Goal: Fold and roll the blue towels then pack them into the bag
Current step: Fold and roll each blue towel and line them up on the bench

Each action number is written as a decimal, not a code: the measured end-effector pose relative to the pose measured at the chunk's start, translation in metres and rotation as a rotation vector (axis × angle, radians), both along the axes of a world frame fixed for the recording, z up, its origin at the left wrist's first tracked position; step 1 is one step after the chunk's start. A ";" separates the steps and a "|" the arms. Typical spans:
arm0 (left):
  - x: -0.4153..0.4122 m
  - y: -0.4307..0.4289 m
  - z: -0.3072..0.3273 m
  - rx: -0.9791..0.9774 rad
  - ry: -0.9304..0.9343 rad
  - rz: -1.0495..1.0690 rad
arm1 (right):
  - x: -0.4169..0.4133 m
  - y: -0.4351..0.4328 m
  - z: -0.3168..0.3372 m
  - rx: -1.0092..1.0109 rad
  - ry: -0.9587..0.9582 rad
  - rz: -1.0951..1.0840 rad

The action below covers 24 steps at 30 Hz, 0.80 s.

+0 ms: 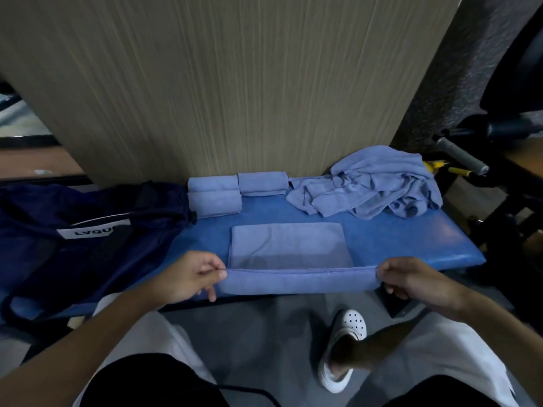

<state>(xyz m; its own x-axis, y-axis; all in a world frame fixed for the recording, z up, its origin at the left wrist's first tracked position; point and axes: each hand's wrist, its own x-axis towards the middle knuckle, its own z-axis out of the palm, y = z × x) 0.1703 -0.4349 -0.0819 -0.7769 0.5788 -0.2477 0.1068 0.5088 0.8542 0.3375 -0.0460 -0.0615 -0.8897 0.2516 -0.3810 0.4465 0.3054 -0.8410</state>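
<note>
Wood-grain panelling rises behind a blue padded counter (pixel 396 239), seen from above by a seated person. At the counter's near edge lies a light blue towel (pixel 289 245), spread flat, its near strip lifted and stretched taut between both hands. The left hand (pixel 188 276) pinches the strip's left end between thumb and fingers (pixel 221 274); the right hand (pixel 411 279) pinches the right end the same way.

Along the far edge, against the panelling, sit three rolled towels (pixel 214 196): two stacked toward the left and one just beside them to the right. At the far right corner is a crumpled heap of loose towels (pixel 373 183) in the same light blue.

A dark navy bag (pixel 73 230) with a white label covers the counter's left end, touching the stacked rolls.

Below the counter are the person's pale trousers and one white perforated clog (pixel 345 345) on a grey floor.
</note>
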 end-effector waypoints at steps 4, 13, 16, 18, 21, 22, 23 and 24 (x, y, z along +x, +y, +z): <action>-0.020 0.018 0.002 0.051 0.113 0.143 | -0.025 0.000 -0.005 0.051 0.140 -0.099; -0.081 0.059 -0.031 0.109 0.212 0.371 | -0.116 0.013 -0.058 0.119 0.272 -0.309; -0.100 0.068 -0.047 0.079 0.215 0.397 | -0.139 0.016 -0.073 0.213 0.285 -0.326; -0.110 0.071 -0.057 0.078 0.228 0.413 | -0.151 0.018 -0.081 0.253 0.289 -0.331; -0.118 0.073 -0.071 0.039 0.258 0.432 | -0.163 0.020 -0.091 0.365 0.283 -0.302; -0.119 0.074 -0.074 0.019 0.266 0.434 | -0.166 0.021 -0.094 0.418 0.284 -0.280; -0.119 0.075 -0.076 -0.002 0.276 0.437 | -0.168 0.021 -0.096 0.461 0.281 -0.265; -0.119 0.077 -0.077 -0.019 0.286 0.441 | -0.170 0.022 -0.096 0.494 0.273 -0.257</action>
